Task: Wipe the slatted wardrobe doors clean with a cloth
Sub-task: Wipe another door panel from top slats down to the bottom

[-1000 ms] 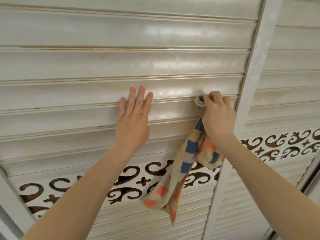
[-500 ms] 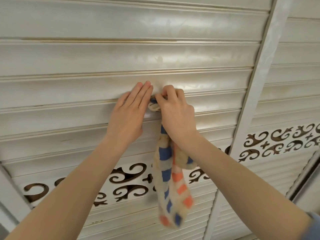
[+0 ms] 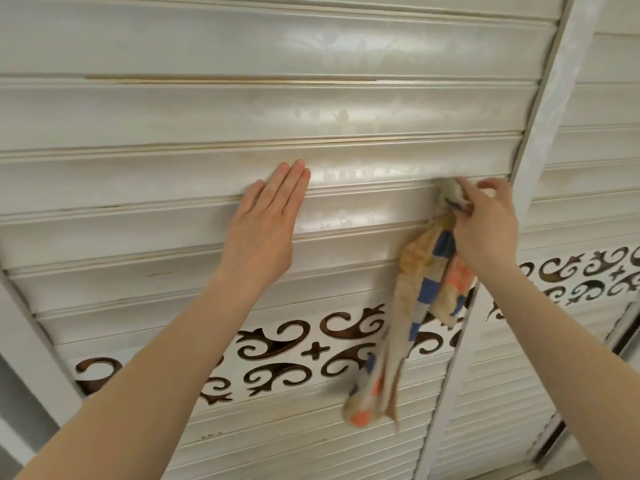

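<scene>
A white slatted wardrobe door (image 3: 173, 126) fills the view, its wide slats glossy and streaked. My left hand (image 3: 266, 223) lies flat on a slat near the middle, fingers together, holding nothing. My right hand (image 3: 485, 223) pinches a bunched corner of a beige cloth (image 3: 415, 306) with blue and orange checks and presses it into the groove between two slats, close to the door's right frame. The remainder of the cloth hangs loose below my hand.
A band of dark scroll cut-outs (image 3: 294, 344) runs across the door below the wide slats, with narrower slats under it. A white vertical frame (image 3: 554, 98) separates this door from a second slatted door (image 3: 602, 188) on the right.
My right hand has slid the cloth to the right along the groove, from beside my left hand to near the frame. My left hand stays flat on the slats.
</scene>
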